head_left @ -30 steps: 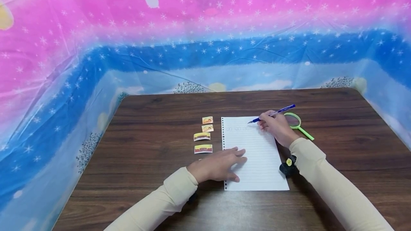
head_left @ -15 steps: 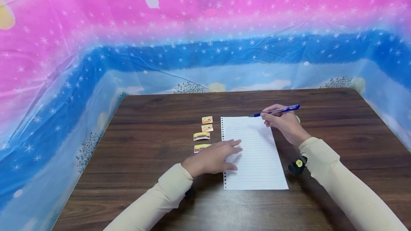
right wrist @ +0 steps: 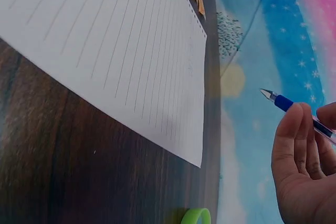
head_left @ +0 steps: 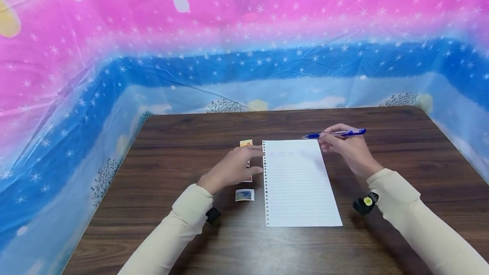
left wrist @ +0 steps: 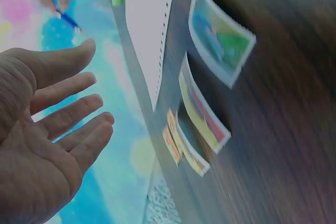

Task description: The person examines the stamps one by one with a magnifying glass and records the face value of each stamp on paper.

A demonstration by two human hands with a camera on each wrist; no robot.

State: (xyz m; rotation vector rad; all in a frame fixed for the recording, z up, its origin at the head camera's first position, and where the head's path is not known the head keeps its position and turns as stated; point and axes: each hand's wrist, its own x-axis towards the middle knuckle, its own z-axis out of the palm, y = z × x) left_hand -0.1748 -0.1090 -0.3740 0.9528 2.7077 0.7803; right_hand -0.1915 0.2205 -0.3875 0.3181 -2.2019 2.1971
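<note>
My right hand (head_left: 349, 150) pinches a blue ballpoint pen (head_left: 312, 136) off the top right corner of a lined, punched sheet of paper (head_left: 302, 190). The pen's tip points left, clear of the page in the right wrist view. Faint blue writing marks one line near the sheet's top. Left of the sheet, my left hand (head_left: 229, 168) is over a column of small picture stamps, fingers extended and holding nothing. It hides most of them in the head view; a blue-green stamp (head_left: 245, 195) shows below it. The left wrist view shows a yellow-red stamp (left wrist: 202, 111) and small orange ones (left wrist: 172, 145).
A green magnifying glass (right wrist: 196, 216) lies right of the sheet, hidden behind my right hand in the head view. The dark wooden table (head_left: 183, 139) ends at a pink and blue snowflake cloth (head_left: 237, 63) hung around it.
My left hand has lifted off the paper and moved left and away from me over the stamps, uncovering the blue-green one. My right hand has drawn the pen rightward off the writing.
</note>
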